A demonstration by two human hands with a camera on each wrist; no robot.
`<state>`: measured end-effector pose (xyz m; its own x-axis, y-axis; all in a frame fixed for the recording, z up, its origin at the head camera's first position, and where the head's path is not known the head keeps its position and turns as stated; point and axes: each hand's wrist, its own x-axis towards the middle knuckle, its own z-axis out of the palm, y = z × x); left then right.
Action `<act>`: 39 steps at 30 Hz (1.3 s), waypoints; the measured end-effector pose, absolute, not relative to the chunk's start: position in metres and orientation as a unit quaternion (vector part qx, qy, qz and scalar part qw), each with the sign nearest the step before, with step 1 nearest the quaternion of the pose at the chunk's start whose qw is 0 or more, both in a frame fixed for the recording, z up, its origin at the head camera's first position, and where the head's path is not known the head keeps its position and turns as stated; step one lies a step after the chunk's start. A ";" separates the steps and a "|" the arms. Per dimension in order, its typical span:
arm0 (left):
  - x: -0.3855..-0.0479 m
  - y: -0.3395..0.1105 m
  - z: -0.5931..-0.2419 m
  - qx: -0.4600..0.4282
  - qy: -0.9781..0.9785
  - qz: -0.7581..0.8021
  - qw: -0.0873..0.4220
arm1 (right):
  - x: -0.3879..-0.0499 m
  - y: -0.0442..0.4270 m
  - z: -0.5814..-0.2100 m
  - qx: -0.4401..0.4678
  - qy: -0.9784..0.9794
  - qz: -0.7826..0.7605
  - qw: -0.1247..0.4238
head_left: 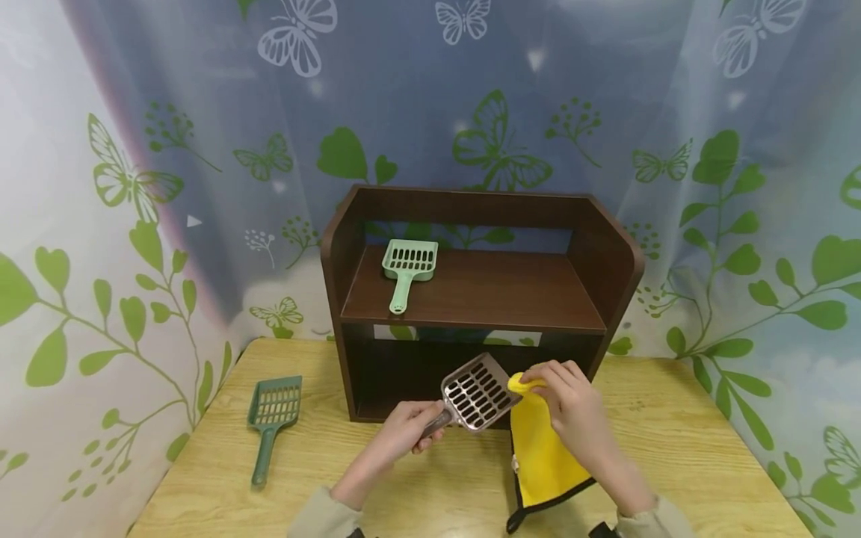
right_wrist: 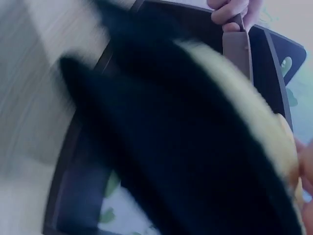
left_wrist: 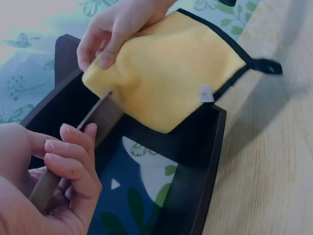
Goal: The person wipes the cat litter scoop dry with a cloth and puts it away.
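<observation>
My left hand grips the handle of a brownish-grey slotted litter scoop, held up in front of the shelf's lower level. A yellow cleaning cloth with black edging and a corner loop hangs from my right hand, which pinches its upper part. The bunched cloth is right beside the scoop's front edge. In the left wrist view the cloth overlaps the scoop's far end, so contact there is partly hidden. The right wrist view is largely filled by the blurred dark side of the cloth.
A dark brown two-level shelf stands at the back of the wooden table. On its upper level lies a light green litter scoop. A dark green litter scoop lies on the table at left. A patterned curtain hangs behind.
</observation>
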<state>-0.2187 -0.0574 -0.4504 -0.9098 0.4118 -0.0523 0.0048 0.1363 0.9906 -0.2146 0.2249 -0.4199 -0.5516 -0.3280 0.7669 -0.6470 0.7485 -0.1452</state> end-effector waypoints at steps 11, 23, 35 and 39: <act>-0.222 -0.061 -0.447 0.141 0.707 0.670 0.179 | -0.211 0.230 -0.436 0.095 -0.791 0.564 0.215; -0.217 -0.049 -0.446 0.158 0.722 0.654 0.164 | -0.212 0.217 -0.445 0.004 -0.649 0.760 0.012; -0.212 -0.044 -0.446 0.168 0.718 0.645 0.199 | -0.225 0.211 -0.442 -0.016 -0.652 0.757 0.033; -0.214 -0.045 -0.445 0.160 0.720 0.652 0.176 | -0.223 0.212 -0.443 -0.012 -0.649 0.761 0.022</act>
<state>-0.2144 -0.0449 -0.4446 -0.8871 0.4594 -0.0446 0.0013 0.0992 0.9951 -0.2233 0.2118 -0.4434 -0.9987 0.0496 0.0096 -0.0173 -0.1575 -0.9874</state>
